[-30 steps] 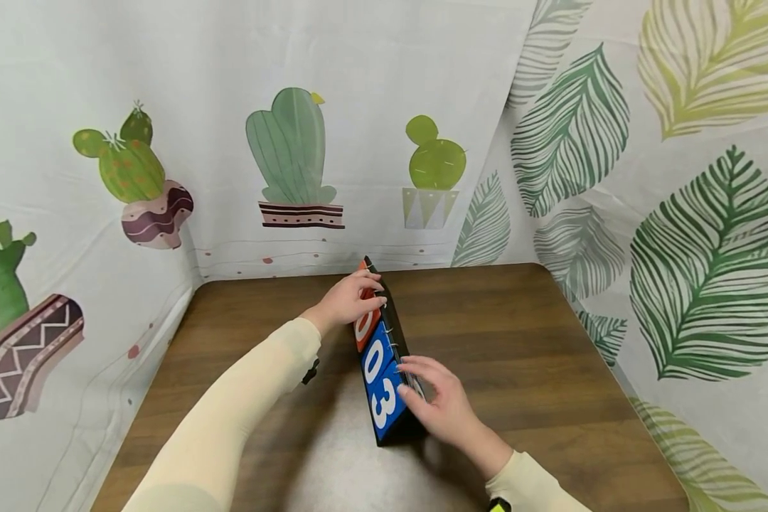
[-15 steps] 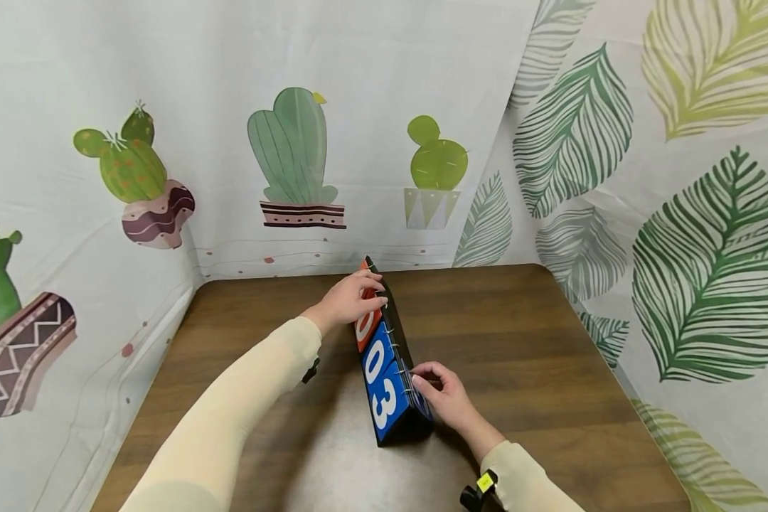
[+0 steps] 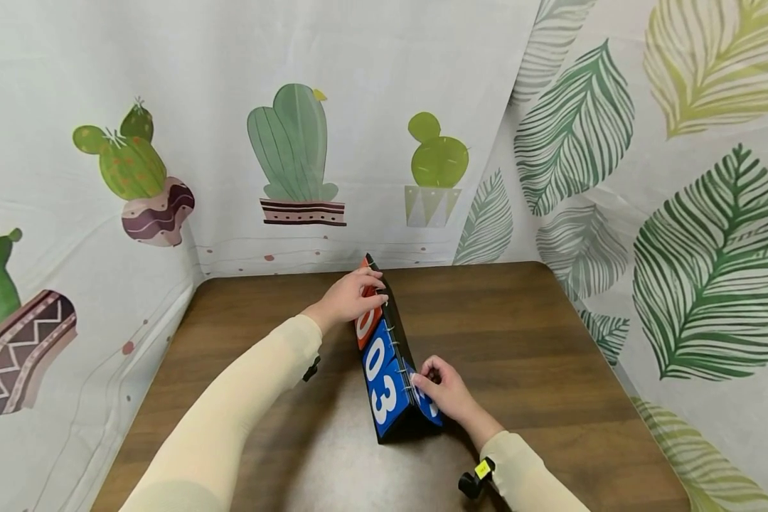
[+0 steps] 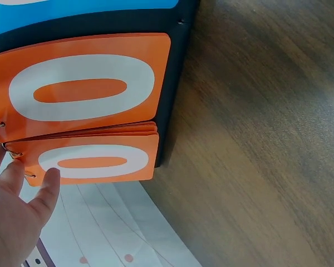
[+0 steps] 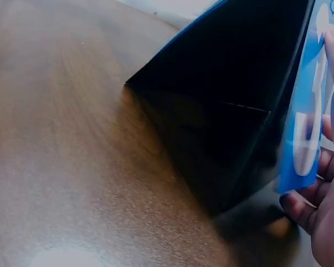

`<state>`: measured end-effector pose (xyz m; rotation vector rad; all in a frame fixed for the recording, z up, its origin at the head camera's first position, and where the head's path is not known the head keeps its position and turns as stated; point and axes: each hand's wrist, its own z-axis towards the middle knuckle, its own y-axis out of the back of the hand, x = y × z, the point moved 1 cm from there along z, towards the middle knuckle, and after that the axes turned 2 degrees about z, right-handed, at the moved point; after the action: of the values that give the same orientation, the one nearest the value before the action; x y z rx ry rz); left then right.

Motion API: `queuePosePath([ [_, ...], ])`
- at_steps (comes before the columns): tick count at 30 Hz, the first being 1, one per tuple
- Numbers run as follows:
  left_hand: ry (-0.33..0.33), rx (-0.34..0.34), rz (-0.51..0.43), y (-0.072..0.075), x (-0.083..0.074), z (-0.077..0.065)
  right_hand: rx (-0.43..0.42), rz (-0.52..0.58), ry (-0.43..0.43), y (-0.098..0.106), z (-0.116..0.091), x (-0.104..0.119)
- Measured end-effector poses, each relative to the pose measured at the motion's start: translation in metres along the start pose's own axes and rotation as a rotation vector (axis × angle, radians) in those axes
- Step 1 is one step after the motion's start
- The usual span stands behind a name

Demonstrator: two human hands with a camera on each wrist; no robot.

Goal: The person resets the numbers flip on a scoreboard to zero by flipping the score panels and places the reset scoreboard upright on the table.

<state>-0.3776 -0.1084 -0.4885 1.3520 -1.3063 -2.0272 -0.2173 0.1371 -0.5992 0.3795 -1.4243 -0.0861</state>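
A black tent-shaped flip scoreboard [image 3: 404, 425] stands near the middle of the table, its ridge running away from me. Its left face carries blue cards [image 3: 384, 395] reading 0 and 3 and orange-red cards [image 4: 161, 50] reading 0 and 0. My left hand [image 3: 348, 297] holds the ridge at the far end; in the left wrist view one finger touches the lower orange 0 card [image 4: 106, 172]. At the near end my right hand [image 3: 451, 395] pinches a blue number card [image 5: 303, 161] on the right face, lifted away from the black panel. Its number is partly hidden.
A brown wood-look table [image 3: 518, 341] lies under the scoreboard, with a bright reflection at the front. White cloth [image 3: 371, 43] printed with cacti hangs behind, and leaf-print cloth [image 3: 569, 235] hangs at the right. A wrist camera [image 3: 476, 478] sits on my right wrist.
My right hand has gone from spread fingers over the near end of the ridge to pinching a blue card, now swung outward on the right. My left hand stays put.
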Motion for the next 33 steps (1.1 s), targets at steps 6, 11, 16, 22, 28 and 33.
queuePosePath([
  [6,0.009,0.008,0.013,0.000,0.000,0.000,-0.040,-0.036,-0.100,0.011,0.000,-0.008],
  [11,0.014,0.013,0.010,0.000,-0.002,0.000,0.008,0.123,-0.259,0.027,-0.002,-0.013],
  [16,0.012,0.012,0.001,0.001,-0.002,-0.002,0.063,0.345,-0.390,0.044,-0.007,-0.018],
  [22,0.028,0.005,-0.023,0.002,-0.002,-0.002,0.011,0.336,-0.310,0.051,-0.010,-0.021],
  [28,0.023,0.006,-0.022,0.000,-0.001,0.000,-0.029,0.244,-0.264,0.050,-0.010,-0.021],
  [33,0.018,0.003,-0.022,-0.001,0.000,0.000,-0.027,0.223,-0.248,0.049,-0.011,-0.024],
])
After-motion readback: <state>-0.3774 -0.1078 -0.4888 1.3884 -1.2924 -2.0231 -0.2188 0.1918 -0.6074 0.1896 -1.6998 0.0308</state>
